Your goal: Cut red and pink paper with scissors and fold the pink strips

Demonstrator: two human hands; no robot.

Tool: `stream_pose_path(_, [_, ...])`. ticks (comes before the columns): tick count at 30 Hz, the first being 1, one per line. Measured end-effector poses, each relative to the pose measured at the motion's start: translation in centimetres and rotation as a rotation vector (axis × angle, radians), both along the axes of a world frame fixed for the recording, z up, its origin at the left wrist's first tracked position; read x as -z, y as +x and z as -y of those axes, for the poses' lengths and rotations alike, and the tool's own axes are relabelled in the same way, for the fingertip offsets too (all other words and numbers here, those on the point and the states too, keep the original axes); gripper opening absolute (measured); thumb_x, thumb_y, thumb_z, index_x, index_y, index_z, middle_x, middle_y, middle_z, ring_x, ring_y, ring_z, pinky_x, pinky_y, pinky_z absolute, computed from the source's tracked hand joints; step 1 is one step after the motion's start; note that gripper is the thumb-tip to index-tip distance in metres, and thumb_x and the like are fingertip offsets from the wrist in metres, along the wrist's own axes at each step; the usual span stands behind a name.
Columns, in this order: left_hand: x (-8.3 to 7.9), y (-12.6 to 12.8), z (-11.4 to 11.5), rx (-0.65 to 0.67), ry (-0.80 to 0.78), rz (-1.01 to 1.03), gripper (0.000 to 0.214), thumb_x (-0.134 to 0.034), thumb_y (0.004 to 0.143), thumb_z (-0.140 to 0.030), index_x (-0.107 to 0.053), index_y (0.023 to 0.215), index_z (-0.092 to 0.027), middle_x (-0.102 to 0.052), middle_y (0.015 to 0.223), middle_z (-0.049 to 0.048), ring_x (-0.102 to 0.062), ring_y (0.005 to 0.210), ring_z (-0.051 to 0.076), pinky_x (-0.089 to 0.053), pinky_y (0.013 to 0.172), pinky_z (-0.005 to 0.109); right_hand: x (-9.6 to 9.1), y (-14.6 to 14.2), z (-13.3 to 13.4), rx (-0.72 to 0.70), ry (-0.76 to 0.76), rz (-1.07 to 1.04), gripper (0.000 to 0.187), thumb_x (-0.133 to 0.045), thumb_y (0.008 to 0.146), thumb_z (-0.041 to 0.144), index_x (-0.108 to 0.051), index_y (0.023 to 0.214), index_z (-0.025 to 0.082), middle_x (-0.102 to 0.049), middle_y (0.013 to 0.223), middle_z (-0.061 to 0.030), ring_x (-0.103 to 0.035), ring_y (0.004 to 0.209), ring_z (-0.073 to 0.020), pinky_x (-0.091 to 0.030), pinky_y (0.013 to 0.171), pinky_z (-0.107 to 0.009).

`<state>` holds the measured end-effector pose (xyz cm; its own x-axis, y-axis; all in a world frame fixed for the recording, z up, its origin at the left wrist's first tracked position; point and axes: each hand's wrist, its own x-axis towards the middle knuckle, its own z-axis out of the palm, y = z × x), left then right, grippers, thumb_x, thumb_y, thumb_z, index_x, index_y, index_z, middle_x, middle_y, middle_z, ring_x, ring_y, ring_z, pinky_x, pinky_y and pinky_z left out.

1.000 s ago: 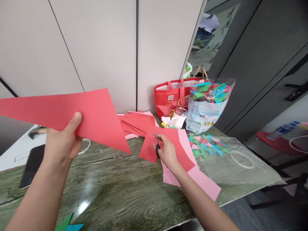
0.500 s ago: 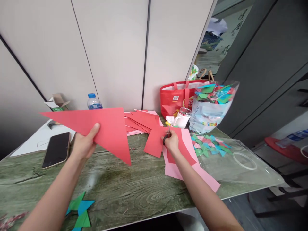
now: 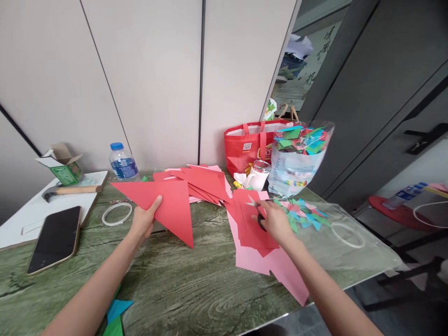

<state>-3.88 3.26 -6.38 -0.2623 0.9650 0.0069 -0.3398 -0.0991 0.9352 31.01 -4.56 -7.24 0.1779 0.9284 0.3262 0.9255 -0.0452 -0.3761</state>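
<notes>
My left hand (image 3: 146, 219) pinches a large red paper triangle (image 3: 171, 203) near its long edge, thumb on top, and holds it above the table. Scissors (image 3: 259, 217) sit in my right hand (image 3: 276, 224), their blades pointing left; the fingers are closed round the handles. Beneath the scissors lie red paper pieces (image 3: 245, 233) on top of pink sheets (image 3: 252, 262). Behind, more red and pink paper (image 3: 203, 179) is stacked in an uneven pile. Folded green and blue paper pieces (image 3: 119, 310) lie near my left forearm.
On the left are a phone (image 3: 56, 238), a hammer (image 3: 77, 190), a small box (image 3: 63, 170), a white ring (image 3: 117, 213) and a water bottle (image 3: 123, 163). At the right stand a red bag (image 3: 234, 149), a mug (image 3: 259, 176) and a plastic bag of paper pieces (image 3: 299, 163); small folded pieces (image 3: 304, 214) lie before them.
The red triangle has come down and nearer the middle. My right hand has moved right with the scissors, and the loose red piece now lies over the pink sheets. The view has shifted left.
</notes>
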Motion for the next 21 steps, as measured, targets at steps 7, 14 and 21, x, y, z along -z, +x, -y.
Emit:
stream_pose_path(7, [-3.0,-0.1,0.4,0.241,-0.17,0.044,0.023,-0.071,0.066,-0.01,-0.066,0.088,-0.014,-0.072,0.087,0.0064,-0.067,0.068,0.016,-0.058,0.058,0.025,-1.1,-10.3,0.1,-0.534,-0.296,0.139,0.035,-0.077,0.057,0.026,-0.061,0.087,0.021,-0.066,0.07,-0.0029,-0.061,0.064,-0.0219,-0.03,0.05,-0.024])
stream_pose_path(14, [-2.3,-1.7,2.0,0.226,-0.264,-0.044,0.019,-0.069,0.066,-0.007,-0.065,0.083,-0.012,-0.072,0.083,0.0088,-0.067,0.068,0.018,-0.058,0.057,0.028,-2.8,-12.1,-0.8,-0.759,-0.406,0.316,0.05,-0.082,0.045,0.016,-0.061,0.09,0.016,-0.064,0.082,-0.0081,-0.061,0.073,-0.0236,-0.034,0.054,-0.024])
stream_pose_path(21, [-2.1,-1.2,1.7,0.278,-0.284,-0.043,0.016,-0.066,0.071,-0.011,-0.063,0.086,-0.013,-0.072,0.081,0.0085,-0.067,0.065,0.018,-0.056,0.056,0.029,-4.1,-13.2,-0.9,-0.599,-0.05,-0.248,0.025,-0.053,0.082,0.026,-0.056,0.106,0.022,-0.061,0.104,-0.0068,-0.059,0.095,-0.0202,-0.044,0.078,-0.031])
